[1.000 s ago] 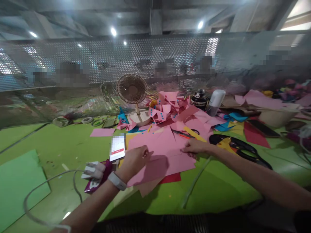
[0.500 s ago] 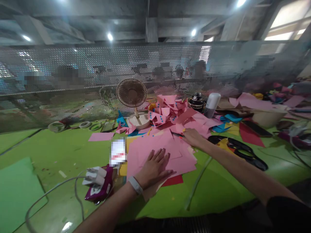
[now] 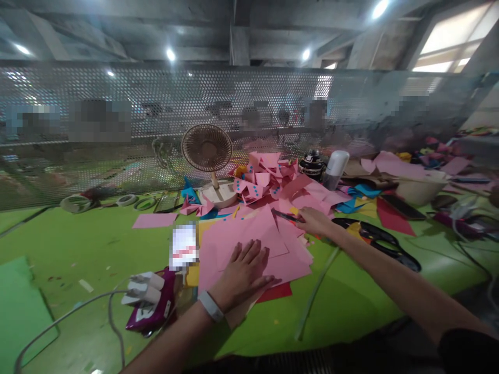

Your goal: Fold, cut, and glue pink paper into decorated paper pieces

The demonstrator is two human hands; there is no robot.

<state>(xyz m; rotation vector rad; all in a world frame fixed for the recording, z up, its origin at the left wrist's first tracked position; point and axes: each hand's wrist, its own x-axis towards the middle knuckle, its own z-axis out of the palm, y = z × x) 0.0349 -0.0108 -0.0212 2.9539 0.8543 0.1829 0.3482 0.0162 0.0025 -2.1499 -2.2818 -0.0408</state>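
My left hand (image 3: 245,272) lies flat, fingers spread, on a stack of pink paper sheets (image 3: 249,244) on the green table (image 3: 97,244). A white band circles that wrist. My right hand (image 3: 315,221) reaches further back and closes on the handle of small scissors (image 3: 286,215) lying at the far edge of the pink sheets. A red sheet (image 3: 276,292) pokes out under the stack.
A small desk fan (image 3: 208,156) stands behind a heap of folded pink paper pieces (image 3: 268,174). Large black scissors (image 3: 376,241) lie to the right. A purple packet with a white charger and cable (image 3: 146,301) sits left, beside a phone (image 3: 184,245). Tape rolls (image 3: 76,203) line the mesh screen.
My left hand opened from a loose fist and laid flat on the pink sheets. My right hand slid from the sheets' right edge back to the small scissors.
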